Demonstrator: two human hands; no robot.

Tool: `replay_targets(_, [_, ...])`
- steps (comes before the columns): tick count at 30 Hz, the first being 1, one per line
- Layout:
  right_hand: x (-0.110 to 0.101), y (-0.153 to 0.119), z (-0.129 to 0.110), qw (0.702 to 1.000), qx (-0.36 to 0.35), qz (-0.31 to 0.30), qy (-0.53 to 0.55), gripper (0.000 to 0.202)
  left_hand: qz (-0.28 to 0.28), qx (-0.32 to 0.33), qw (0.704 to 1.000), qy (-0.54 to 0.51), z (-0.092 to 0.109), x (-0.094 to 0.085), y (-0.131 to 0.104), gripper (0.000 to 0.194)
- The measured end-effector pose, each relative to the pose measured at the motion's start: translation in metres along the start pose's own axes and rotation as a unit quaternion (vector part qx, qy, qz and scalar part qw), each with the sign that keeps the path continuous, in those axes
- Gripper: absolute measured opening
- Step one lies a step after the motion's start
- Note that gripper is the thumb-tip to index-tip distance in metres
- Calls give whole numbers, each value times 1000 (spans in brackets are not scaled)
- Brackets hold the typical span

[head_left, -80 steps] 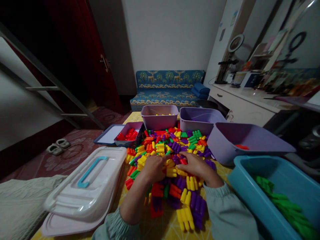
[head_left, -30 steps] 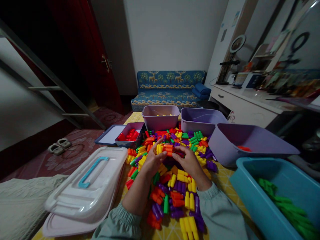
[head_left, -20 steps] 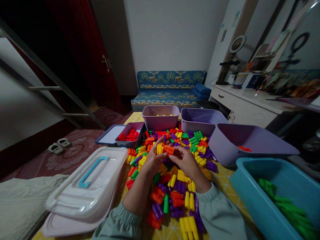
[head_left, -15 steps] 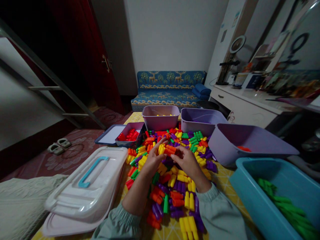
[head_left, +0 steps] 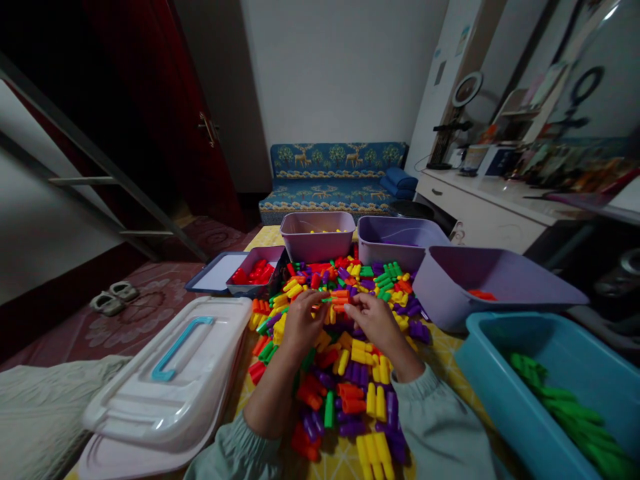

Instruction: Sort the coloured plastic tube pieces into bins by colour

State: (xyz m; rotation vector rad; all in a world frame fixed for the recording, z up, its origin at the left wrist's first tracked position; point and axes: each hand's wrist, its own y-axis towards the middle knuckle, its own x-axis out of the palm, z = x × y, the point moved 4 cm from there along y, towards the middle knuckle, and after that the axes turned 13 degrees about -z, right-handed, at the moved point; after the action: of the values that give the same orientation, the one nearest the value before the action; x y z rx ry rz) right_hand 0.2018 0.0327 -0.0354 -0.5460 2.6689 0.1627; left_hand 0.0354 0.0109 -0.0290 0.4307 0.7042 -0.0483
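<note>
Both of my hands meet above a heap of bullet-shaped plastic building blocks (head_left: 365, 350) in red, orange, yellow, green and purple. My right hand (head_left: 376, 321) pinches an orange bullet-shaped block (head_left: 341, 297) by its right side. At the block's left end, my left hand (head_left: 303, 323) has its fingers closed on a small green block (head_left: 327, 300), mostly covered by the fingertips. Whether the green and orange blocks are joined I cannot tell. Loose blocks lie under and around both hands.
A pink bin (head_left: 318, 253) with yellow pieces, a purple bin (head_left: 400, 257), a lilac bin (head_left: 440, 300) with orange pieces and a teal bin (head_left: 475, 363) with green ones surround the heap. Red pieces fill a small box (head_left: 280, 255). A clear lid (head_left: 150, 400) lies left.
My left hand has lowered its raised fingers and closed them at the left end of the orange block. A green block now shows there. My right hand keeps its pinch.
</note>
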Motion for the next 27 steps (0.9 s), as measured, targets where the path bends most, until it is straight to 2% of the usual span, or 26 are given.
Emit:
replay_targets(4, [1,-3,-1,998,40,-20,33,19,-2,-10,1000,6,-2,-3,1,15])
replay_targets(8, [-11,-5,-4,998,29,2,60,16,-57,-12,998,24,-5,2,0,16])
replay_targets(11, [-33,-8,-7,992,15,50,118,20,-96,-19,993,63,-8,7,-1,21])
replay_targets(13, [-52,-12,-10,975,-16,122,183,25,-104,-26,991,77,-9,8,-2,22])
replay_targets(15, [-73,-21,-14,930,-74,236,272,27,-109,-29,991,77,-10,9,-2,22])
replay_targets(17, [-89,-31,-16,852,-135,344,371,24,-112,-31,990,74,-10,9,-2,22])
replay_targets(18, [-94,-35,-17,812,-158,376,417,20,-114,-32,990,73,-10,9,-2,22])
replay_targets(19, [-97,-37,-17,779,-172,391,459,15,-115,-34,990,73,-10,9,-2,22])
replay_targets(21, [-101,-39,-17,734,-180,392,524,5,-118,-36,990,75,-9,10,-2,22])
replay_targets(27, [-105,-35,-13,673,-189,357,620,12,-119,-32,990,70,-10,10,-2,21])
